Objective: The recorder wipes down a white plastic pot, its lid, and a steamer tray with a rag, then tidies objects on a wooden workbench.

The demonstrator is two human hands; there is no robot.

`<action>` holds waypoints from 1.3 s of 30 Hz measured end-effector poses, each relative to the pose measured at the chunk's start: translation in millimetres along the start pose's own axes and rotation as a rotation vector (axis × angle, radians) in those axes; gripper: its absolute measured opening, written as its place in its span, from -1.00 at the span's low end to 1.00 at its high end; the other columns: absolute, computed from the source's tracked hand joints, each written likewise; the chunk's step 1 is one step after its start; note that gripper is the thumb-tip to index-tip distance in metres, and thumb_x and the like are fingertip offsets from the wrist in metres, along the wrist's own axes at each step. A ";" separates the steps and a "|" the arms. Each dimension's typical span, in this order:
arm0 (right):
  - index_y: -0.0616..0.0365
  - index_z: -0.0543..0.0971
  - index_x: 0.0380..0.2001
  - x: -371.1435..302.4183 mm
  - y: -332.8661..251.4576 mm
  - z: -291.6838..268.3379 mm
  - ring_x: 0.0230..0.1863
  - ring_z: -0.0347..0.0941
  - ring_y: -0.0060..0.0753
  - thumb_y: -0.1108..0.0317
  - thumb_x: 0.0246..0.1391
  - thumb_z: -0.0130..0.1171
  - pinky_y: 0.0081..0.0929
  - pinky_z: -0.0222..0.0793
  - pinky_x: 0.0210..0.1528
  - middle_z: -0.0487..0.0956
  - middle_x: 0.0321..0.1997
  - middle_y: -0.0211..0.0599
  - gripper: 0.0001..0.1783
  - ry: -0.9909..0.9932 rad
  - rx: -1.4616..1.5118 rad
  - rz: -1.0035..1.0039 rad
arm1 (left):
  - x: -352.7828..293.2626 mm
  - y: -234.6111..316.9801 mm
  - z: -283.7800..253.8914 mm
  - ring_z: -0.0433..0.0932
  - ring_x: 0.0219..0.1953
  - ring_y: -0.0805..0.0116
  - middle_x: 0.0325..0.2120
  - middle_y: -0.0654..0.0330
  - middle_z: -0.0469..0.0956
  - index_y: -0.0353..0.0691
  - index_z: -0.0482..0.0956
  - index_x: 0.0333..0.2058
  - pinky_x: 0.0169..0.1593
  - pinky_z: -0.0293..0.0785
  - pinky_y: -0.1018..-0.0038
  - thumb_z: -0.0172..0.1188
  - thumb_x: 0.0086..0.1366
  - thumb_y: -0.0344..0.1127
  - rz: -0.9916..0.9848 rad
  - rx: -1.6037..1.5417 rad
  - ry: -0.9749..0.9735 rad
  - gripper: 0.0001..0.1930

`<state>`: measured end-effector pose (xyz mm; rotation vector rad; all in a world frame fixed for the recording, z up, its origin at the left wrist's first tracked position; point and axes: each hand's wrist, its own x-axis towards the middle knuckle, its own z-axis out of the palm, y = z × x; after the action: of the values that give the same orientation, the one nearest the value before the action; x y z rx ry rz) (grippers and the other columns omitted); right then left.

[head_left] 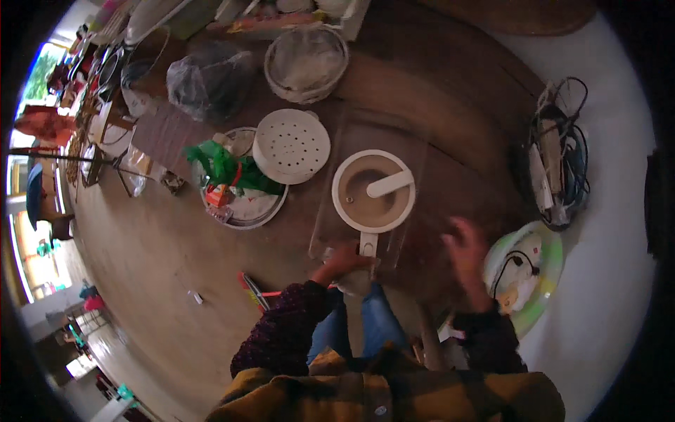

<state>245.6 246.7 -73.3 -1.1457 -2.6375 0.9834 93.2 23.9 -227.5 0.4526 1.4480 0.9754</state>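
A white-rimmed pot with a glass lid stands in the middle of the table. Across the lid lies a broad white grip. The pot's white handle points towards me. My left hand is closed at the end of this handle, its fingertips partly hidden. To the right of the pot, my right hand is raised with fingers apart and nothing in it. Under the pot is a clear plastic sheet or tray.
A white perforated steamer basket leans on a round tray holding a green bag. Farther back are a lined basket and a grey plastic bag. At right stand a green-rimmed basin and a dark container of cables.
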 end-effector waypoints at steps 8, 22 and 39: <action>0.15 0.33 0.00 124.4 -186.1 247.9 -0.01 0.34 -0.11 0.26 -0.27 0.32 -0.25 0.27 -0.03 0.45 -0.09 -0.13 -0.32 -0.023 0.057 -0.550 | -7.5 -52.3 5.8 0.46 -0.11 0.12 -0.18 0.02 0.51 -0.30 0.47 -0.13 -0.05 0.35 0.31 0.12 0.04 -0.23 0.267 0.535 0.189 -0.59; 0.21 0.37 -0.02 135.5 -137.5 95.8 -0.01 0.38 -0.38 0.32 0.05 0.11 -0.37 0.29 0.07 0.47 -0.06 -0.30 -0.58 -0.399 1.595 0.260 | -49.6 -57.9 -31.6 0.50 -0.24 0.42 -0.30 0.15 0.55 -0.25 0.47 -0.12 -0.15 0.41 0.48 0.18 0.08 -0.24 0.014 -0.332 0.242 -0.62; 0.33 0.34 -0.06 -27.6 -264.6 41.1 -0.02 0.40 -0.10 0.31 -0.14 0.26 -0.33 0.29 -0.01 0.45 -0.08 0.03 -0.43 -0.673 0.592 -0.568 | -242.1 234.7 -63.1 0.36 -0.08 0.13 -0.21 0.13 0.43 -0.10 0.46 -0.15 0.00 0.26 0.31 0.24 -0.05 -0.35 0.642 0.811 1.332 -0.61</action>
<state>87.6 72.0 57.0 0.0911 -2.4980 2.0331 5.2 -49.8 95.8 0.9838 3.0685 1.2135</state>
